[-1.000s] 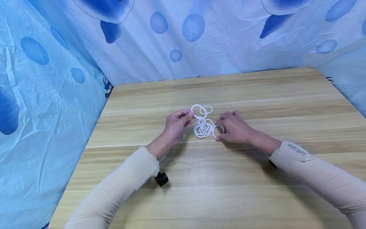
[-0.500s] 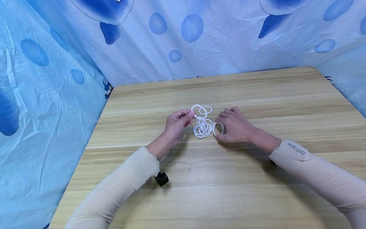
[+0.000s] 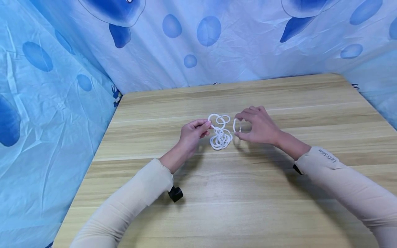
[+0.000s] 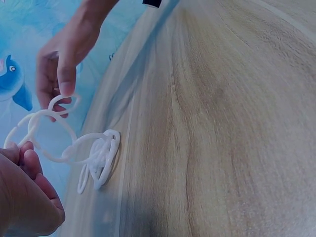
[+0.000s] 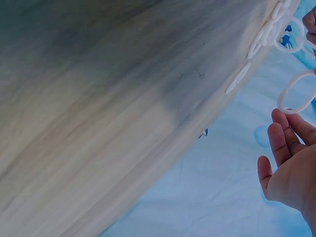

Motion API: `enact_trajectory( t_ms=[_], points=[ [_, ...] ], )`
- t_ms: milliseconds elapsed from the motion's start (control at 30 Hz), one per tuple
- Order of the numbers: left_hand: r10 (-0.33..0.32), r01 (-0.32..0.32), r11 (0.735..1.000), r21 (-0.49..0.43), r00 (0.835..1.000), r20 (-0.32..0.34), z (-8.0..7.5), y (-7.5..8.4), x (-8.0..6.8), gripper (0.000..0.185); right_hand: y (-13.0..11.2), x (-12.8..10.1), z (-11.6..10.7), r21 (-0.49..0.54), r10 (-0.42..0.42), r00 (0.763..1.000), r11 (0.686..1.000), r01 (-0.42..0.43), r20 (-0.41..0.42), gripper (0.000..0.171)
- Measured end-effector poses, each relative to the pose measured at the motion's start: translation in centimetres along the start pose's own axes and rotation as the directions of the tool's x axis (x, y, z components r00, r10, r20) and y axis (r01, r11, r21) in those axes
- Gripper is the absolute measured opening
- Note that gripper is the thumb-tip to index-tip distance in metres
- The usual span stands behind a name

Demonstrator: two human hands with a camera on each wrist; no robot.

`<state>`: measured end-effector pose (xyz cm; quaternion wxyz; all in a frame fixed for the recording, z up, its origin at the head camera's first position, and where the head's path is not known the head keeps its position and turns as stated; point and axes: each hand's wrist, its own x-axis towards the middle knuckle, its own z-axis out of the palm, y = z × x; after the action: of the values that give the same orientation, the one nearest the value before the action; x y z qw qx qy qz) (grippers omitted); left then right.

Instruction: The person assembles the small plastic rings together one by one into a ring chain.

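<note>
Right hand (image 3: pixel 258 125) pinching a single white ring (image 3: pixel 237 125), lifted just off the wooden table (image 3: pixel 279 206) and now clear of the pile. Left hand (image 3: pixel 192 132) gripping one end of the ring chain (image 3: pixel 220 132), part raised, the rest heaped flat on the wood between both hands. Blue patterned cloth (image 3: pixel 62 69) all around.

Biggest risk, probably: thin smooth plastic slipping out of that fingertip pinch and rolling off. Also easy to drag the heap sideways or tangle it more by tugging the left end too hard.
</note>
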<state>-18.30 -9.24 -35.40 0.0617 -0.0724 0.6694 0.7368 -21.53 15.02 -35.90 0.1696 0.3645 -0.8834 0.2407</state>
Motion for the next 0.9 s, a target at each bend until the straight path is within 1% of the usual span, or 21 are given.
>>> enact_trajectory(
  t_ms=[100, 200, 367, 500, 633, 800, 900],
  points=[
    [-0.001, 0.001, 1.0, 0.002, 1.0, 0.005, 0.0, 0.0, 0.0, 0.023, -0.2, 0.2, -0.1, 0.024, 0.008, 1.0, 1.0, -0.008, -0.004, 0.044],
    [0.001, -0.001, 1.0, -0.003, 1.0, 0.008, -0.1, -0.1, 0.0, 0.024, -0.4, 0.5, -0.2, 0.06, 0.01, 0.999, 0.998, -0.008, -0.03, 0.043],
    [0.001, -0.001, 1.0, -0.013, 1.0, 0.007, -0.1, -0.2, 0.0, 0.023, -0.7, 1.1, -0.3, 0.154, 0.042, 0.997, 0.988, -0.031, -0.065, 0.041],
    [0.001, 0.0, 1.0, -0.016, 1.0, 0.01, 0.1, -0.3, 0.0, 0.022, -1.2, 1.7, -0.7, 0.248, 0.083, 0.994, 0.967, -0.064, -0.065, 0.041],
    [-0.004, 0.004, 1.0, -0.018, 1.0, 0.024, 0.2, -0.4, 0.0, 0.022, -1.7, 2.3, -0.9, 0.338, 0.107, 0.992, 0.938, -0.078, -0.068, 0.041],
    [-0.008, 0.008, 1.0, -0.012, 0.999, 0.04, 0.2, -0.4, -0.1, 0.023, -2.4, 2.7, -1.0, 0.417, 0.131, 0.989, 0.904, -0.094, -0.061, 0.042],
    [-0.008, 0.008, 1.0, -0.007, 0.999, 0.047, 0.2, -0.4, -0.1, 0.023, -2.6, 2.9, -1.0, 0.454, 0.155, 0.987, 0.883, -0.121, -0.038, 0.043]
  ],
)
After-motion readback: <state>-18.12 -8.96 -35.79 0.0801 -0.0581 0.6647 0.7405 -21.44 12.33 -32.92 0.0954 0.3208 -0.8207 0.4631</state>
